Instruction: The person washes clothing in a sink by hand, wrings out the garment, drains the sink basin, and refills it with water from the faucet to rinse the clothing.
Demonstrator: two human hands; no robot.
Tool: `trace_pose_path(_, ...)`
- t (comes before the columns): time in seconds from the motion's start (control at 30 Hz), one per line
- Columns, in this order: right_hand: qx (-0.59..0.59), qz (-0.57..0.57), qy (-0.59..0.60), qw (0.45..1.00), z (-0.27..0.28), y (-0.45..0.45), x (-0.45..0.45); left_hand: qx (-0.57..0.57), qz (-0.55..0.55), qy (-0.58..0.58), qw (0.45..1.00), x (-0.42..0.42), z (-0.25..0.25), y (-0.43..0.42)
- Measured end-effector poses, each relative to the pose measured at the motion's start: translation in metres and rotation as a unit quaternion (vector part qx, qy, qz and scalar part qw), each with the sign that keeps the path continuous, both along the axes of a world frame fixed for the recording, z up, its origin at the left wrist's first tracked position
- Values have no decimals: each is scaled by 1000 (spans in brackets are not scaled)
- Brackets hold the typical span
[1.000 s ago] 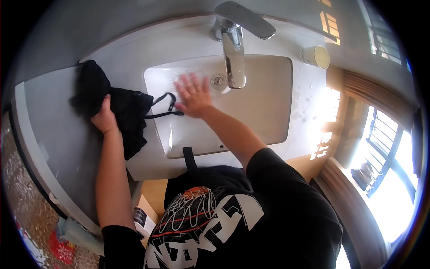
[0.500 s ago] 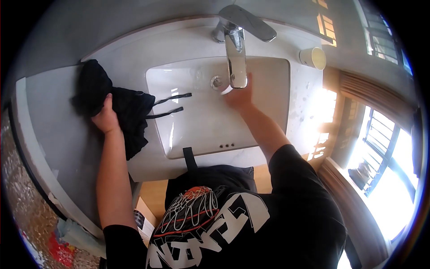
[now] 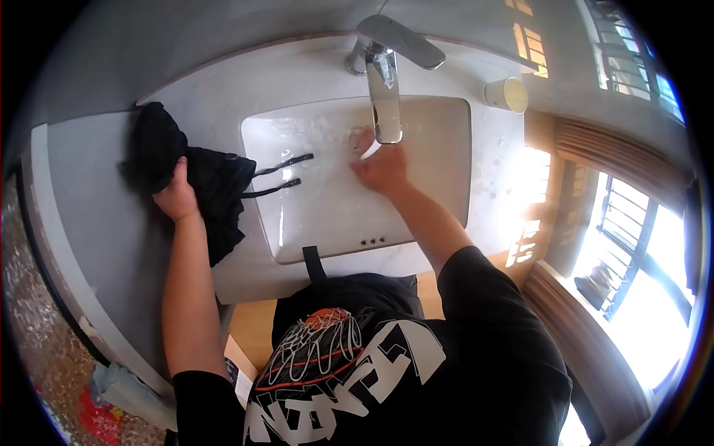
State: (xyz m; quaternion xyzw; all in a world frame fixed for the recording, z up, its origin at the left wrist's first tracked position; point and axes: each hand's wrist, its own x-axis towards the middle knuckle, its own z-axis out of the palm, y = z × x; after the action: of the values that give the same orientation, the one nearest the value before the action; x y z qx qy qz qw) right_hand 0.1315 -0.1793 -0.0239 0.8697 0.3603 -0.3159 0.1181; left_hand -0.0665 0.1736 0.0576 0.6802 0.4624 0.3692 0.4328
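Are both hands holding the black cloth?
No, only the left hand is on the black cloth; the right hand is under the faucet.

Cup [image 3: 506, 95] right of faucet [image 3: 385, 97], behind basin's [image 3: 335, 215] right side.

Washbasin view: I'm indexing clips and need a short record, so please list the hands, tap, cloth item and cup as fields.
left hand: gripping the black cloth item, thumb on top; the hand is left of the basin
right hand: in the basin area, under the tap spout, holding nothing visible
tap: chrome; pale streak below the spout, probably water
straps: two, black, reaching over the basin
cup: pale, on the counter, right of the tap
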Motion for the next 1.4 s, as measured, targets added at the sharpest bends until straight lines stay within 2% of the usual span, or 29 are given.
trace_pose_path(0.07,-17,-22,-114,993,-8,-14,15,-7,5,-3,1000,0,-1,0)
trace_pose_path(0.17,18,-28,-167,985,-36,-19,12,1,7,-2,1000,1,-2,0)
trace_pose_path(0.27,-31,1,-13,999,4,16,-17,5,9,-1,1000,2,0,-1)
trace_pose_path(0.37,44,-49,44,997,3,24,-53,26,8,-14,1000,3,-1,-1)
trace_pose_path(0.5,63,17,55,996,10,7,-34,49,9,-23,998,4,-3,-1)
trace_pose_path(0.6,27,48,52,997,28,8,-16,9,-9,-35,999,4,0,0)
trace_pose_path(0.7,65,10,75,995,29,22,-9,17,21,13,1000,5,6,-4)
trace_pose_path(0.77,79,12,63,995,11,20,-8,30,19,2,999,7,6,-4)
trace_pose_path(0.87,82,-22,53,995,14,11,-4,47,21,12,999,7,4,-4)
trace_pose_path(1.0,98,-162,7,982,39,-18,10,10,16,-15,1000,9,10,-6)
trace_pose_path(1.07,150,-254,-12,955,74,-21,28,5,58,31,998,10,10,-8)
trace_pose_path(1.13,416,-207,-11,885,109,-30,48,6,55,50,997,4,-9,0)
trace_pose_path(1.2,486,-209,-82,844,170,-13,50,-9,56,40,998,6,-1,-3)
trace_pose_path(1.27,487,-148,-178,842,209,1,54,-25,61,50,997,8,3,-5)
trace_pose_path(1.33,425,-74,-234,872,234,12,59,-40,74,80,993,7,1,-5)
trace_pose_path(1.4,370,-40,-256,892,238,16,59,-45,80,93,991,6,-1,-4)
